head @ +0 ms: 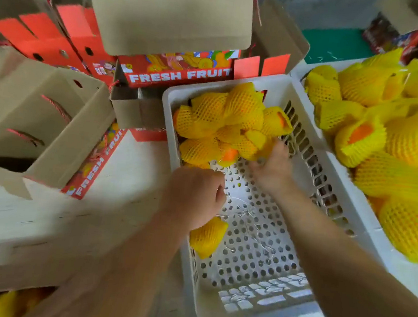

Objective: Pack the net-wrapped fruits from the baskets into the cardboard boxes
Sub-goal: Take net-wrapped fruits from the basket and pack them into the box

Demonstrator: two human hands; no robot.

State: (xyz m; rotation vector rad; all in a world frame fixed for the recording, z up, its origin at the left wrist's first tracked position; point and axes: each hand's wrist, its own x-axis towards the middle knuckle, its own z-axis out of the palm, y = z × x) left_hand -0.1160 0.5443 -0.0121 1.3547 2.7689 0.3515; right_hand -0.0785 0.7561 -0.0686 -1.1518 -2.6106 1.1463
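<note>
Net-wrapped orange fruits in yellow foam mesh (222, 123): a small pile is left at the far end of the white perforated plastic basket (257, 253) in the middle; its near half is bare apart from one fruit (207, 235) by the left wall. Second white basket (383, 254) on the right is heaped full, untouched by the look of it. Right hand (271, 165) reaches into the pile, fingers curled round a fruit. Left hand (196, 195) is clenched over the basket's left edge; can't tell if it holds anything. Open brown cardboard box with red "FRESH FRUIT" print (52, 121) sits left on the bench (128, 175), contents hidden. More boxes (171, 15) stacked far. Judgement: first basket nearly done, most work still ahead.
</note>
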